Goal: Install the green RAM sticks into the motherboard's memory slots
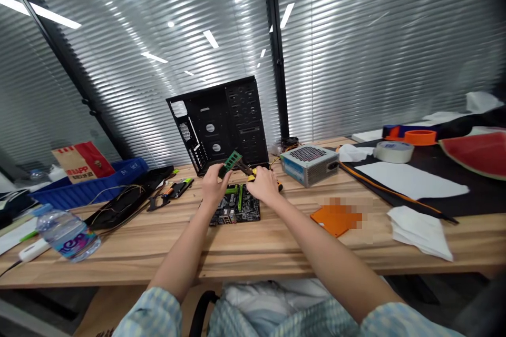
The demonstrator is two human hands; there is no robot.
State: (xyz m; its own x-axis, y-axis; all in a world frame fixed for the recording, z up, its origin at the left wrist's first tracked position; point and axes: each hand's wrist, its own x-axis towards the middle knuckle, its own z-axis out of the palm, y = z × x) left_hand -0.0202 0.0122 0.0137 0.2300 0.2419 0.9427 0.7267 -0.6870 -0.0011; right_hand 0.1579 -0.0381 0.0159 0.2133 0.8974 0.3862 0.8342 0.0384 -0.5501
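My left hand (213,185) pinches the lower end of a green RAM stick (232,163), holding it up above the table. My right hand (263,185) sits close beside it, with its fingers closed around a yellow-handled hand tool (253,176) whose dark metal end points toward the RAM stick. Just below both hands lies a black motherboard (236,206) with green slots. Behind them a black computer case panel (217,126) stands upright. My hands hide part of the tool and the motherboard's far edge.
A silver power supply (309,165) stands right of the hands on the wooden table (253,258). Further right are a tape roll (394,151), white paper (411,180) and tissues (419,231). A blue tray (90,183), black pouch (128,201) and water bottle (68,234) are left.
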